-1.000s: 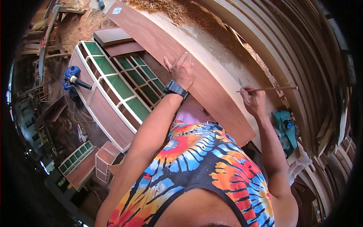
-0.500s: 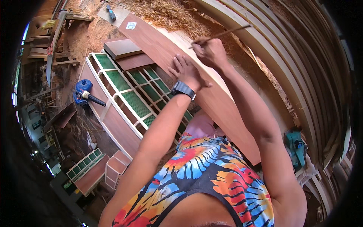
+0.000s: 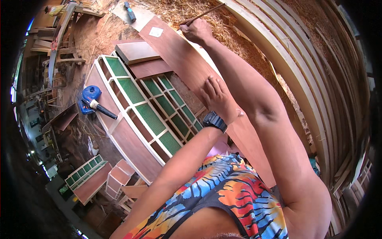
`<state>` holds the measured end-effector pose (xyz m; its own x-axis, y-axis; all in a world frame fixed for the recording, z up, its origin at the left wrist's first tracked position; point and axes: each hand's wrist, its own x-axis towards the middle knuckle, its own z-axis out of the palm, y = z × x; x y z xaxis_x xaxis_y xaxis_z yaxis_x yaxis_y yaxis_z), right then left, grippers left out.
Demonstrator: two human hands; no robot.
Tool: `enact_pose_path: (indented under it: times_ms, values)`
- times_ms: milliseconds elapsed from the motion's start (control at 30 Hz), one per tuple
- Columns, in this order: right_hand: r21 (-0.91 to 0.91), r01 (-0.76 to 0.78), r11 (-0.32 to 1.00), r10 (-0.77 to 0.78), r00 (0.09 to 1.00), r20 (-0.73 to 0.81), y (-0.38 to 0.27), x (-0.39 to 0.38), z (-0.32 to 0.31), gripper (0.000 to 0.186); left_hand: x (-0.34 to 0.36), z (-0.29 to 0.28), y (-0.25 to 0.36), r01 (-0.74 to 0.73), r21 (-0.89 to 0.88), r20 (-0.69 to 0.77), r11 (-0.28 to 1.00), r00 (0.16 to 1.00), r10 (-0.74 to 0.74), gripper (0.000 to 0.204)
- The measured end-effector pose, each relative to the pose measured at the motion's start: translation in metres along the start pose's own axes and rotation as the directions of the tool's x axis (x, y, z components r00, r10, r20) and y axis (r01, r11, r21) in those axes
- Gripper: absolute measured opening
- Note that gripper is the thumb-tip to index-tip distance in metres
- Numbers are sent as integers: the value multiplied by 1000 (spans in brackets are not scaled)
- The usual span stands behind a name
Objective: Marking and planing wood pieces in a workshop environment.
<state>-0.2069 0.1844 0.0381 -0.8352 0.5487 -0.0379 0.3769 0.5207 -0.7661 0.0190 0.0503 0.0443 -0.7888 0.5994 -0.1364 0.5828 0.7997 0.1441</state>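
Observation:
A long reddish-brown board (image 3: 181,59) runs slantwise from the far left toward my body, with a white label near its far end. My left hand (image 3: 217,97), a dark watch on its wrist, lies on the board with its fingers stretched out, holding nothing. Beyond it, at the board's far right edge, my right hand (image 3: 195,32) is closed around a thin brown stick (image 3: 209,11). One end of the stick sticks out up and to the right. Paler wood shows under the board along that edge.
Wooden frames with green mesh (image 3: 129,87) stand left of the board. A blue blower (image 3: 93,99) rests on their side. Small wood blocks (image 3: 137,52) lie beside the board. A dark and teal tool (image 3: 129,12) sits at the far end. Shavings (image 3: 171,12) and long planks (image 3: 278,44) lie to the right.
My right hand has moved farther along the board's edge, up and to the left, with the stick. My left hand now lies nearer my body on the board.

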Motion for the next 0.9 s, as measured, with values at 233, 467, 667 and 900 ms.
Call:
enact_pose_path:
  times_ms: [233,467,667,900]
  values:
    - [-21,0,1000,1,999,35,-7,23,6,34,-6,-9,9,50,-105,152,993,988,-33,147]
    - [-101,-66,993,69,997,23,-10,44,26,32,0,-13,6,44,-50,218,998,976,-32,147]
    - [-112,67,991,-55,993,106,3,24,4,34,-3,-21,6,13,-98,201,995,979,7,145]
    - [-227,148,963,-98,971,219,59,-124,-81,29,0,-25,7,23,-147,306,989,952,24,149]
